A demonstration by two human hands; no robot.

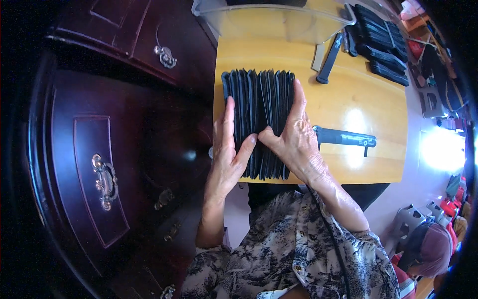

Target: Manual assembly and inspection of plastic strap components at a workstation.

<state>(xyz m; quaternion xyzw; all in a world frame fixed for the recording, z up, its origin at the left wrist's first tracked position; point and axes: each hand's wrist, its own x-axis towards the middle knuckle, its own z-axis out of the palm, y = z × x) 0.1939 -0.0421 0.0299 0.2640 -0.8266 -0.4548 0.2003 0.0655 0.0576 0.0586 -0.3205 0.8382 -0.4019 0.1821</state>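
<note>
A thick row of black, flat folded pieces (259, 99) stands on edge on the yellow wooden table, packed side by side; their exact kind I cannot make out. My left hand (230, 149) presses the row's left side, its fingers straight along the outer piece and its thumb over the top edges. Against the right side lies my right hand (294, 134), index finger stretched along the edge and thumb reaching in toward the middle. The two thumbs almost meet above the row. Between them the pieces part in a narrow dark gap.
Right of my hand lies a black tube-shaped tool (346, 137). A clear plastic bin (269, 22) stands at the far side, with a dark handled tool (329, 60) near it. Stacked black pieces (381, 40) fill the far right corner. A dark drawer cabinet (94, 134) borders the left.
</note>
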